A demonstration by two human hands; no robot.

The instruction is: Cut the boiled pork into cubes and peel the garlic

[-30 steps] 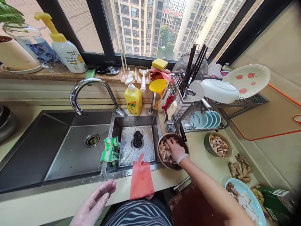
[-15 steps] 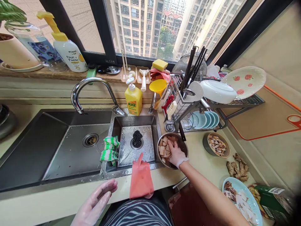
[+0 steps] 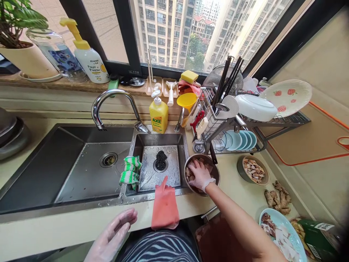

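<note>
Down in the metal bowl (image 3: 216, 170), the right hand (image 3: 200, 175) presses spread fingers onto the meat pieces (image 3: 189, 173); the left hand (image 3: 111, 236) hovers open, empty, beside a pink glove (image 3: 164, 208).

- The right hand (image 3: 200, 175) wore a thin, whitish disposable glove, bunched at the wrist.
- Above that cuff, the right forearm was bare, no sleeve.
- The left hand (image 3: 110, 236) wore a clear, filmy plastic glove.
- Near the bottom edge, a black-and-white zebra-striped garment (image 3: 160, 247) covered the torso.
</note>
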